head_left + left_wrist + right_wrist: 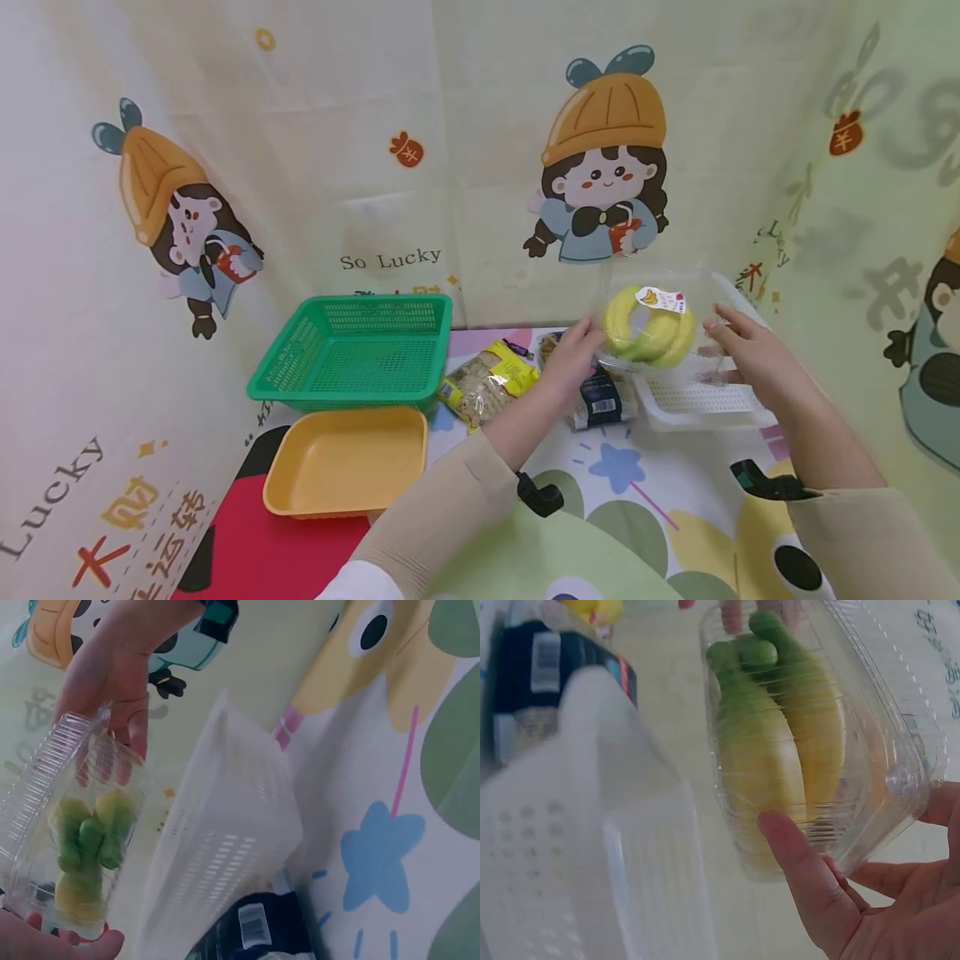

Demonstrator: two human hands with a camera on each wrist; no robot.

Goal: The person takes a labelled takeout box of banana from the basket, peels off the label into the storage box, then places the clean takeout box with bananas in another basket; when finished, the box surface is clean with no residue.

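A clear plastic clamshell box [708, 304] with yellow-green bananas [648, 329] inside is up off the table, held between both hands. The left hand [576, 358] grips its left side. On the opposite side, the right hand [757, 358] holds the box, and the right wrist view shows the thumb [791, 855] pressed against the plastic near the bananas [772, 742]. A label [660, 299] with a banana picture is on top. Beneath and behind the box stands a white perforated basket [701, 417], partly hidden by it.
A dark blue package [600, 400] lies partly behind the left hand. Next to it is a yellow-and-clear bag [487, 383], with a small purple-wrapped item [517, 348] by its top. Farther left stand a green basket [348, 393] and an orange tray [345, 467]. Printed cloth walls surround the table.
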